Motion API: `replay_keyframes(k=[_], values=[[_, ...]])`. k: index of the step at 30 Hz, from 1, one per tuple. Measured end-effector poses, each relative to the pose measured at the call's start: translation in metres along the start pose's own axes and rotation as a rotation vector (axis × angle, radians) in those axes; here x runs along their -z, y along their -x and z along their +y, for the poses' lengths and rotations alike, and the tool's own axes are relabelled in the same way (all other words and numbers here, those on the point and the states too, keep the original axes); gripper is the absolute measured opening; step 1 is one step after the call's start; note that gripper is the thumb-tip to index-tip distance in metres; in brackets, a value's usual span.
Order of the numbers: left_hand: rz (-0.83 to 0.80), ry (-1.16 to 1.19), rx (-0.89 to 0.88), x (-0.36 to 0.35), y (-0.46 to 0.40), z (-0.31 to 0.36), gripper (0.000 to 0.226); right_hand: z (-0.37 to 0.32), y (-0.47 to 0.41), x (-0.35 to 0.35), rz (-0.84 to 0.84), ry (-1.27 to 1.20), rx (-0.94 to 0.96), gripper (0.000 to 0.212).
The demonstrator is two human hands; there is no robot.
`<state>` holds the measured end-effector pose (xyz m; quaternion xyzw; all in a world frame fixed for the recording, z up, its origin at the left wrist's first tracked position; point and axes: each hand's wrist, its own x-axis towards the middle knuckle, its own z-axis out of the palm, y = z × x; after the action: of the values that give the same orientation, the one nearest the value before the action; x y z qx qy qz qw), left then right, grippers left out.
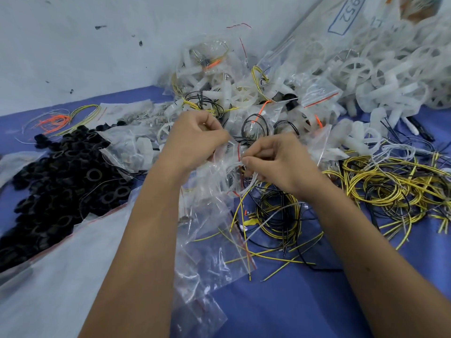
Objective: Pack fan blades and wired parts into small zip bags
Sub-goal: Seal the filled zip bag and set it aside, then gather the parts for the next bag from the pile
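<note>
Zip bag (227,164) contents unclear between left hand (195,140), right hand (275,162)

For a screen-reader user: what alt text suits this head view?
Both hands, left hand and right hand, pinch a small clear zip bag over a blue table, with black rings left and yellow wires right.

Small-parts packing workbench (blue-covered): heaped fan blades (380,76), loose wires (380,189).

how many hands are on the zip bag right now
2: the left hand pinches the zip bag at its left edge; the right hand pinches its right edge.
</note>
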<state>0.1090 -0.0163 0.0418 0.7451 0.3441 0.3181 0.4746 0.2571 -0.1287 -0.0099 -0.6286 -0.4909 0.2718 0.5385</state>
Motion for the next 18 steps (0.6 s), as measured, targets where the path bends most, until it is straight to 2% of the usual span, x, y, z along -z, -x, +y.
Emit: replay_keyframes(k=[4, 9, 13, 18], values=[[-0.084, 0.008, -0.063, -0.003, 0.003, 0.011, 0.016, -0.005, 0.001, -0.003, -0.013, -0.234, -0.008, 0.010], [-0.147, 0.003, -0.085, -0.005, 0.008, 0.017, 0.015, -0.007, 0.003, -0.014, 0.020, -0.367, 0.024, 0.012], [-0.175, 0.065, -0.073, 0.000, 0.011, 0.022, 0.018, -0.006, 0.006, -0.022, -0.138, -0.317, 0.028, 0.005], [-0.238, 0.177, -0.078, 0.005, 0.016, 0.029, 0.020, -0.010, 0.012, -0.031, -0.281, -0.212, 0.118, 0.016]])
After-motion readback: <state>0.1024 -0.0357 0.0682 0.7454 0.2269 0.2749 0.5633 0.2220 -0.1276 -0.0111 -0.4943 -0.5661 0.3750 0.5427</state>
